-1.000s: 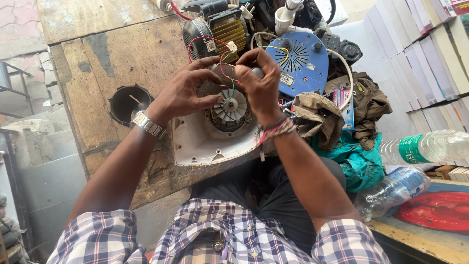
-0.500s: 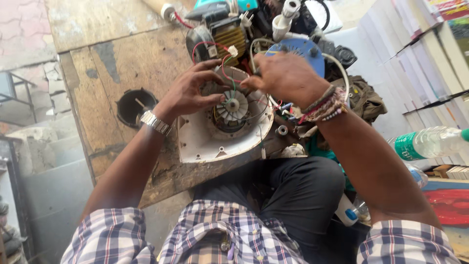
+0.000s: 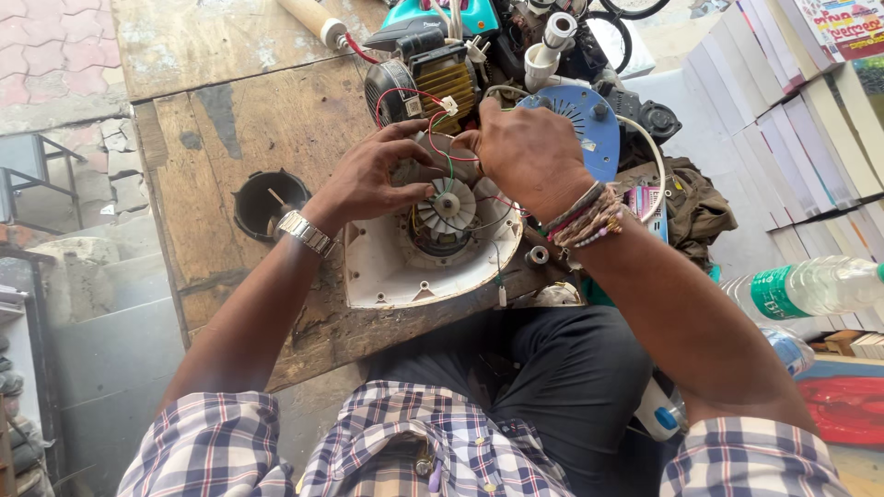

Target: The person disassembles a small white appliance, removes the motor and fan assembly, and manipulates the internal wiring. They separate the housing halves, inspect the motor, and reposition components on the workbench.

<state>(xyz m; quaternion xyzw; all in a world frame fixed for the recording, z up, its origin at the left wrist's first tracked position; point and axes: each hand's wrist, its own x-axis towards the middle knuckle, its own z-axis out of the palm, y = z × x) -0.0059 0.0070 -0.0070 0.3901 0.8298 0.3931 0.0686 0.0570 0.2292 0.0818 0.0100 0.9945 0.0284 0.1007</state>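
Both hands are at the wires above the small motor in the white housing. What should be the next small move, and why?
Probably the left hand should keep steadying the white housing while the right hand draws the loose red and green wires clear of the fan. The wires loop right above the fan, and both hands' fingertips already meet there at the housing's top edge.

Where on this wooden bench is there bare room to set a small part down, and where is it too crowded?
Bare wood lies on the wooden bench above the black cup, left of the left hand, and along the near edge below the white housing. Crowded: the far right, where the motor, blue disc and cloth pile beyond the right hand.
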